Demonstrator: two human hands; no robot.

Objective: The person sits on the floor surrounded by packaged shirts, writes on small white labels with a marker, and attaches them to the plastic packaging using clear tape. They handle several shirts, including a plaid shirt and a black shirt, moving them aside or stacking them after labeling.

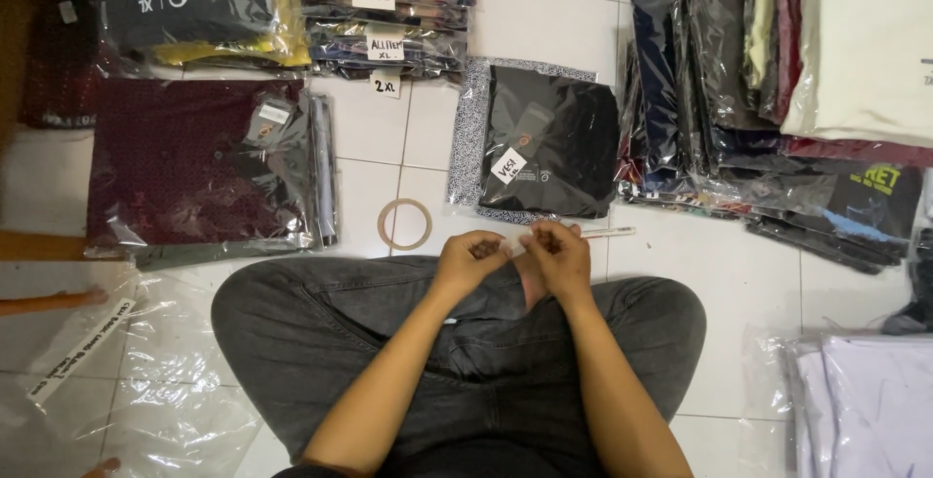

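Left hand point(473, 256) and right hand point(556, 253) meet over crossed legs, fingertips pinched together on a small pale strip point(512, 243), probably tape, tape roll point(404, 223) on floor tiles just beyond, bagged black shirt point(546, 138) farther off.

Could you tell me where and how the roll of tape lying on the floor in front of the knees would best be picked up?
The tape roll lies flat on the tile, hole facing up, apart from the bagged black shirt. Probably best to come straight down from above and pinch its rim: one finger inside the hole, thumb on the outer wall. The near edge, towards the left hand, seems easiest.
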